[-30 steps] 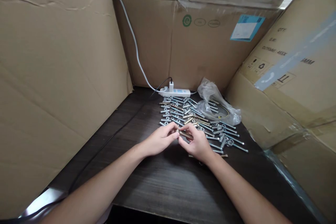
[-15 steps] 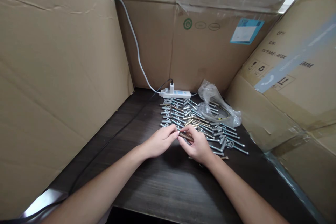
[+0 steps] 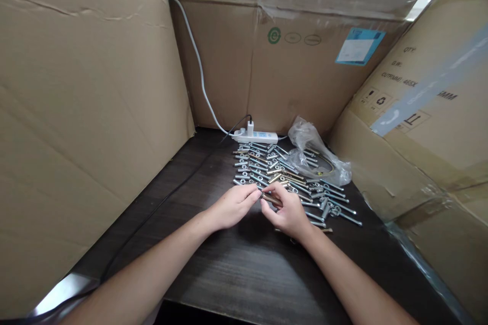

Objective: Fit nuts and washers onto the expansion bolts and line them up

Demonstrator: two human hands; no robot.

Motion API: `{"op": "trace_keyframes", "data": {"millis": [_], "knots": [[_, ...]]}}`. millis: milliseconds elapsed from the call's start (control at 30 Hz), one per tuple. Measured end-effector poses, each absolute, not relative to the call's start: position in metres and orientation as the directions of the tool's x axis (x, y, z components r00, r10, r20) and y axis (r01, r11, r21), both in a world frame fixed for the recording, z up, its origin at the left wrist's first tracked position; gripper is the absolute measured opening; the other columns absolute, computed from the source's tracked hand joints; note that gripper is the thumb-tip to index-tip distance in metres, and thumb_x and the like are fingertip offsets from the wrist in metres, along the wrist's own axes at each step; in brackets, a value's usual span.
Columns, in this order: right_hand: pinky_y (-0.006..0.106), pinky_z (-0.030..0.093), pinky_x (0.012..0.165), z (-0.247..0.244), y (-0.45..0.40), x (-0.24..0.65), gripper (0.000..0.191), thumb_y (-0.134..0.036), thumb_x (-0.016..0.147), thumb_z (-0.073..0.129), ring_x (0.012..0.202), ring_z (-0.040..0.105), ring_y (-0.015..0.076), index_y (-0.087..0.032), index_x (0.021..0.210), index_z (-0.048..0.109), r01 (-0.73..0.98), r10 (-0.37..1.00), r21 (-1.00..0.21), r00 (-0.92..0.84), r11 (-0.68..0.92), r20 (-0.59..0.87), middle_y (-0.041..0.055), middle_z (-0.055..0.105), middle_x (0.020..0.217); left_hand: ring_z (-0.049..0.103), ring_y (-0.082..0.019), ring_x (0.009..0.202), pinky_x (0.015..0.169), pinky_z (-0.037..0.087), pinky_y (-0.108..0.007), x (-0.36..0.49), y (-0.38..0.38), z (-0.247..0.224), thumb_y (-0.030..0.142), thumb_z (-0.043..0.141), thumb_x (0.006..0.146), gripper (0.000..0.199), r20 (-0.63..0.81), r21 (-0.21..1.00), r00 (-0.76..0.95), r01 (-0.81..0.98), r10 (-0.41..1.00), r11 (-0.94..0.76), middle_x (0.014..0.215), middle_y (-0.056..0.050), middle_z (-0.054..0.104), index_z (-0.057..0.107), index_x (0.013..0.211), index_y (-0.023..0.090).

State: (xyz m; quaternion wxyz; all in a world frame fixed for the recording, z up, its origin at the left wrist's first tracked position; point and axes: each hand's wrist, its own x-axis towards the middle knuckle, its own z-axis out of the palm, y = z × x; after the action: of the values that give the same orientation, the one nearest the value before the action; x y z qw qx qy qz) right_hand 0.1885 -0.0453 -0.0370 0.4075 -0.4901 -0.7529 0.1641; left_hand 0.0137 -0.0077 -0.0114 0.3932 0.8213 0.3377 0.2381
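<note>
A bronze-coloured expansion bolt [image 3: 271, 199] is held crosswise between my hands, low over the near edge of the laid-out hardware. My right hand [image 3: 288, 217] is closed around its body, thumb below and fingers above. At the bolt's left end, the fingertips of my left hand [image 3: 233, 207] pinch together by a small ring or nut [image 3: 262, 195]; the fingers partly hide that end. Just beyond the hands lie rows of metal sleeves, washers and bolts [image 3: 293, 184], some silver and some brassy. Another brassy bolt [image 3: 327, 230] lies under my right wrist, partly covered.
A white power strip [image 3: 263, 137] with a plug sits behind the hardware. To its right is a crumpled clear plastic bag [image 3: 307, 134]. A black cable [image 3: 179, 183] crosses the dark table [image 3: 229, 274] on the left. Cardboard walls [image 3: 224, 76] stand on three sides.
Both hands keep their hold on the expansion bolt in nearly the same spot. Slightly more of the ring at its left end shows between the fingertips.
</note>
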Motion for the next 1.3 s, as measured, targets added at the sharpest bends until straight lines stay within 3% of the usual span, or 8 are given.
{"op": "trace_keyframes", "data": {"millis": [133,233,467,600,700,967,1167,1300], "knots": [[0.02,0.032,0.043,-0.036,-0.0446,0.1891,0.014,-0.027,0.078,0.055,0.043,0.043,0.0086,-0.02,0.09,0.051,0.595,0.871,-0.654,-0.18,0.467,0.457,-0.0059,0.048,0.055,0.046,-0.013,0.07,0.065,0.039,-0.024,0.0122,-0.0108,-0.011,0.03,0.042,0.089,0.016,0.122,0.83,0.639,0.354,0.759,-0.431,0.079,0.001,0.051,0.05,0.096,0.019],[0.02,0.033,0.043,-0.035,-0.044,0.1892,0.015,-0.028,0.078,0.056,0.043,0.043,0.0085,-0.02,0.09,0.051,0.584,0.871,-0.663,-0.177,0.468,0.458,-0.006,0.048,0.055,0.047,-0.013,0.071,0.065,0.039,-0.024,0.0105,-0.0113,-0.0106,0.026,0.045,0.087,0.022,0.129,0.83,0.607,0.366,0.784,-0.421,0.08,0.002,0.051,0.046,0.109,0.02],[0.02,0.031,0.043,-0.0343,-0.0453,0.1885,0.013,-0.027,0.078,0.056,0.042,0.041,0.0079,-0.02,0.087,0.051,0.605,0.868,-0.644,-0.182,0.469,0.461,-0.0064,0.046,0.054,0.047,-0.014,0.072,0.068,0.039,-0.025,0.0126,-0.0084,-0.01,0.034,0.03,0.096,0.032,0.171,0.761,0.646,0.393,0.744,-0.516,0.076,0.0,0.052,0.047,0.074,0.017],[0.02,0.033,0.043,-0.0351,-0.0442,0.1904,0.014,-0.026,0.077,0.056,0.043,0.042,0.0079,-0.02,0.088,0.05,0.585,0.875,-0.667,-0.177,0.462,0.451,-0.0061,0.048,0.056,0.049,-0.014,0.078,0.071,0.04,-0.025,0.0121,-0.0111,-0.0102,0.027,0.04,0.091,0.017,0.203,0.748,0.657,0.375,0.726,-0.548,0.087,-0.001,0.054,0.054,0.095,0.019],[0.019,0.034,0.044,-0.0356,-0.0432,0.1916,0.016,-0.026,0.077,0.057,0.044,0.043,0.0079,-0.02,0.09,0.051,0.576,0.875,-0.674,-0.174,0.462,0.451,-0.0056,0.05,0.057,0.05,-0.014,0.078,0.071,0.04,-0.025,0.0105,-0.0121,-0.0114,0.02,0.046,0.085,0.025,0.212,0.742,0.619,0.401,0.756,-0.537,0.089,0.0,0.054,0.05,0.11,0.022],[0.019,0.032,0.044,-0.0353,-0.0426,0.1904,0.014,-0.027,0.076,0.057,0.042,0.042,0.0074,-0.02,0.087,0.052,0.612,0.865,-0.633,-0.19,0.474,0.465,-0.0063,0.048,0.054,0.052,-0.014,0.08,0.074,0.041,-0.027,0.0125,-0.0109,-0.0119,0.033,0.034,0.094,0.024,0.247,0.718,0.625,0.395,0.74,-0.573,0.089,-0.001,0.054,0.054,0.09,0.019],[0.019,0.034,0.045,-0.0362,-0.0426,0.1916,0.016,-0.026,0.077,0.057,0.045,0.044,0.0082,-0.02,0.09,0.051,0.602,0.878,-0.657,-0.174,0.454,0.446,-0.0057,0.049,0.057,0.051,-0.014,0.082,0.075,0.041,-0.027,0.0109,-0.013,-0.0113,0.023,0.046,0.088,0.022,0.288,0.709,0.605,0.385,0.742,-0.59,0.096,-0.001,0.054,0.049,0.11,0.022],[0.02,0.031,0.044,-0.0367,-0.0434,0.1911,0.015,-0.026,0.076,0.057,0.043,0.039,0.0078,-0.02,0.089,0.051,0.636,0.878,-0.629,-0.176,0.447,0.446,-0.0071,0.043,0.054,0.051,-0.014,0.08,0.073,0.041,-0.026,0.0112,-0.0117,-0.0129,0.028,0.038,0.092,0.016,0.25,0.734,0.588,0.403,0.769,-0.546,0.088,-0.001,0.054,0.052,0.096,0.02]]}}
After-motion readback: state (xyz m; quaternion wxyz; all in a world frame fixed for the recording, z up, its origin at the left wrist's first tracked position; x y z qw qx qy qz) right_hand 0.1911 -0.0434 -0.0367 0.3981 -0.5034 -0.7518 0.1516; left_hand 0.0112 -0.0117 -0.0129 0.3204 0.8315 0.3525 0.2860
